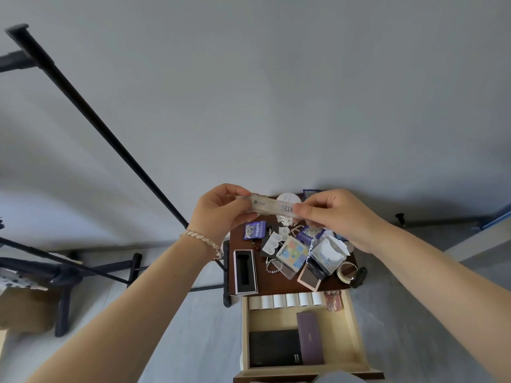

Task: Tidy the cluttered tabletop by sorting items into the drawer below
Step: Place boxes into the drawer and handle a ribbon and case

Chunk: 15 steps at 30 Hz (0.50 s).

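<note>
Both hands hold a long, pale, narrow box [272, 206] level in the air above the back of the small dark wooden table [279, 283]. My left hand [221, 210] pinches its left end and my right hand [334, 215] grips its right end. Below the table the light wooden drawer [356, 327] stands pulled out. It holds a row of several white rolls [284, 299], a black box [273, 346] and a purple box [311, 338]. The tabletop is crowded with small packets, boxes and beads.
On the table lie an open white box with a black insert [244, 272], a colourful Hydron box [294, 254], a purple packet [254, 230], a tape roll [347, 272] and a bead bracelet [273, 265]. A black stand [96, 125] slants at left.
</note>
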Motion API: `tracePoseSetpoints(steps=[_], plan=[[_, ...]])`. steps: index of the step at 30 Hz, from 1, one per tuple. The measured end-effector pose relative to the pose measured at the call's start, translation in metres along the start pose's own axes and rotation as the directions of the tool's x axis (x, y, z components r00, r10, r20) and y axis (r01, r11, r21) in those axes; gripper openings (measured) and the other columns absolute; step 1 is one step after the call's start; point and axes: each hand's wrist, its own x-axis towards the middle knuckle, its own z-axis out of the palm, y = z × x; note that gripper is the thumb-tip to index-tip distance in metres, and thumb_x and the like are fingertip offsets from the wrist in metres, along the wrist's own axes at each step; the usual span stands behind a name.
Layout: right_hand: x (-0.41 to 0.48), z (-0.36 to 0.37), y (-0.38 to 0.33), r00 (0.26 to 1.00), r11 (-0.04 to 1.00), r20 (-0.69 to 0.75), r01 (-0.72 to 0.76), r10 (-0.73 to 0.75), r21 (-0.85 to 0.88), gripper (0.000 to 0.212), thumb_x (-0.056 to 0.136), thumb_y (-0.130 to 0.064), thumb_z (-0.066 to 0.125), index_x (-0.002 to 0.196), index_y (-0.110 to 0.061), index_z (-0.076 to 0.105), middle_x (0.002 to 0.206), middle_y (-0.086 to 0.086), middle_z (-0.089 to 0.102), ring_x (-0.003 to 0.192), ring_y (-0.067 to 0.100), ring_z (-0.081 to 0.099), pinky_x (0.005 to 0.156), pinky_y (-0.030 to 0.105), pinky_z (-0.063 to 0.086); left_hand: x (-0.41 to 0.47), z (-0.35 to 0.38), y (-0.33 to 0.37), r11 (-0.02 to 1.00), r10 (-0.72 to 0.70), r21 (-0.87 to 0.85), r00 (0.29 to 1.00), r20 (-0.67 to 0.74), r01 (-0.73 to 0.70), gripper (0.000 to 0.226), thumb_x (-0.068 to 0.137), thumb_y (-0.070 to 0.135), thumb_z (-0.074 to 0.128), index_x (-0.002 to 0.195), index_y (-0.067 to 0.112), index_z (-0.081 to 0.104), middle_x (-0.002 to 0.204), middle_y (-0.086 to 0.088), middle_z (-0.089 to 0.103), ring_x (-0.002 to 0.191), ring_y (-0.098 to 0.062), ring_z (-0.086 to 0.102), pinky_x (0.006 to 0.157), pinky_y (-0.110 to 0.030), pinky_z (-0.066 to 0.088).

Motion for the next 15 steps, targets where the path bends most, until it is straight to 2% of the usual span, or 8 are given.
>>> tracePoseSetpoints(steps=[2, 4, 7, 9, 11, 13, 15], plan=[[0.001, 0.001, 0.002, 0.996, 0.999, -0.087, 0.033, -0.031, 0.013, 0.009, 0.078, -0.026, 0.07, 0.071, -0.02, 0.073, 0.074, 0.008, 0.07, 0.067, 0.011, 0.06, 0.071, 0.023, 0.05, -0.002, 0.0, -0.001, 0.997, -0.025, -0.076, 1.0, 0.019, 0.027, 0.025, 0.086, -0.011, 0.05, 0.07, 0.008, 0.054, 0.092, -0.019, 0.064, 0.071, -0.02, 0.066, 0.061, -0.021, 0.058], [0.001, 0.004, 0.004, 0.994, 0.992, -0.104, 0.056, -0.044, 0.114, 0.004, 0.077, -0.017, 0.072, 0.073, -0.017, 0.071, 0.071, 0.002, 0.071, 0.068, 0.01, 0.065, 0.071, 0.022, 0.054, -0.004, 0.002, -0.003, 0.972, -0.078, -0.217, 0.995, 0.056, 0.088, 0.026, 0.087, -0.01, 0.047, 0.069, 0.009, 0.053, 0.095, -0.021, 0.061, 0.076, -0.023, 0.063, 0.061, -0.023, 0.058], [0.003, 0.012, 0.006, 0.996, 0.943, -0.091, 0.047, -0.018, 0.329, 0.013, 0.077, 0.0, 0.069, 0.083, -0.011, 0.063, 0.064, -0.002, 0.07, 0.061, 0.009, 0.067, 0.064, 0.02, 0.057, -0.006, 0.005, -0.006, 0.867, -0.185, -0.443, 0.973, 0.141, 0.229, 0.023, 0.088, -0.005, 0.046, 0.071, 0.009, 0.052, 0.081, -0.015, 0.064, 0.065, -0.02, 0.065, 0.057, -0.023, 0.057], [0.004, 0.018, 0.005, 0.999, 0.901, -0.039, 0.007, 0.012, 0.433, 0.017, 0.078, 0.001, 0.066, 0.088, -0.014, 0.064, 0.065, -0.003, 0.07, 0.06, 0.008, 0.067, 0.059, 0.018, 0.055, -0.007, 0.011, -0.008, 0.799, -0.23, -0.519, 0.952, 0.201, 0.303, 0.011, 0.083, -0.001, 0.05, 0.077, 0.009, 0.05, 0.072, -0.012, 0.065, 0.057, -0.018, 0.065, 0.055, -0.022, 0.056], [0.004, 0.023, 0.004, 1.0, 0.875, 0.009, -0.017, 0.015, 0.484, 0.015, 0.072, -0.008, 0.069, 0.085, -0.016, 0.069, 0.065, -0.003, 0.069, 0.058, 0.007, 0.064, 0.058, 0.016, 0.052, -0.008, 0.015, -0.011, 0.795, -0.26, -0.498, 0.936, 0.237, 0.347, 0.007, 0.079, 0.004, 0.053, 0.085, 0.008, 0.051, 0.069, -0.01, 0.064, 0.054, -0.016, 0.063, 0.054, -0.021, 0.055], [0.004, 0.028, 0.002, 1.0, 0.858, 0.023, -0.01, -0.003, 0.514, 0.018, 0.062, -0.017, 0.071, 0.08, -0.014, 0.071, 0.065, 0.001, 0.066, 0.053, 0.008, 0.054, 0.056, 0.016, 0.049, -0.008, 0.02, -0.014, 0.838, -0.264, -0.416, 0.93, 0.256, 0.352, 0.01, 0.082, 0.006, 0.053, 0.091, 0.006, 0.055, 0.072, -0.01, 0.062, 0.056, -0.014, 0.061, 0.055, -0.019, 0.054], [0.005, 0.029, 0.001, 1.0, 0.85, 0.012, -0.004, -0.003, 0.527, 0.014, 0.066, -0.013, 0.07, 0.08, -0.01, 0.069, 0.06, 0.0, 0.063, 0.047, 0.006, 0.05, 0.052, 0.016, 0.047, -0.008, 0.022, -0.015, 0.884, -0.234, -0.347, 0.939, 0.252, 0.313, 0.01, 0.085, 0.003, 0.051, 0.09, 0.006, 0.059, 0.075, -0.01, 0.063, 0.062, -0.015, 0.062, 0.058, -0.021, 0.054]])
